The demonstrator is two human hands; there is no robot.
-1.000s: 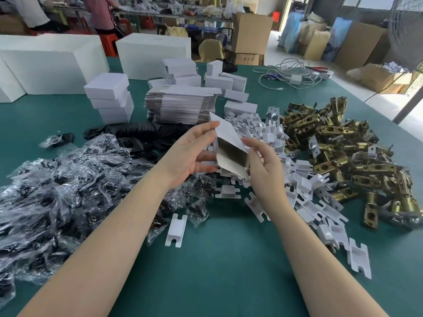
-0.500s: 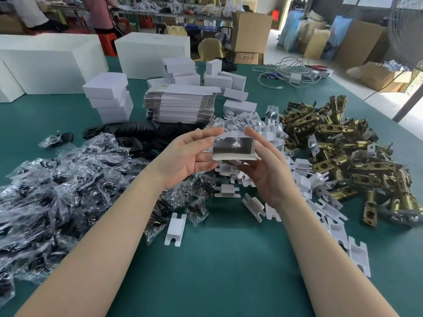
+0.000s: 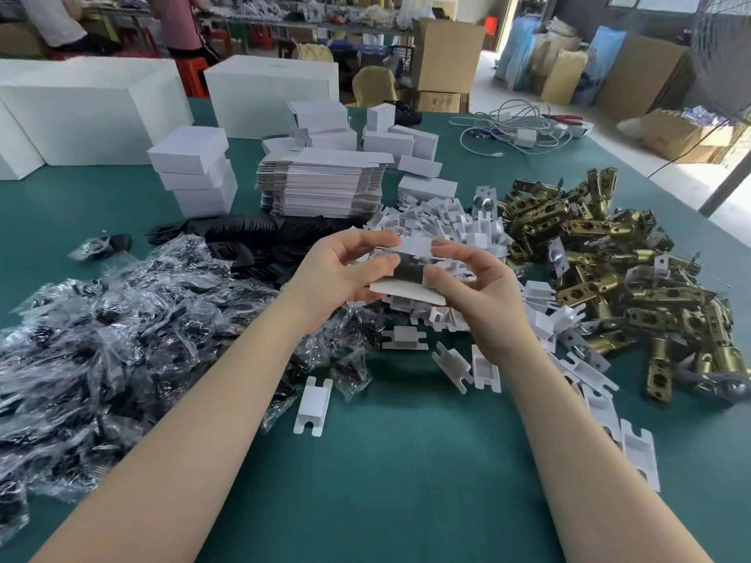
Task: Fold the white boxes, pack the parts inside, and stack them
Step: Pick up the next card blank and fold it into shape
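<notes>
We hold both forearms out over the green bench (image 3: 406, 461), hands raised and meeting above the pile of white inserts (image 3: 443, 221). Our left hand (image 3: 341, 274) curls its grip round the left end of the half-folded white box (image 3: 406, 292), thumb on top; our right hand (image 3: 483, 294) pinches the right end, fingers bent over its flap.

The heap of clear plastic bags with black parts (image 3: 101, 339) runs off the left edge; the half-folded white cardboard box (image 3: 406, 274) is partly covered by fingers.
</notes>
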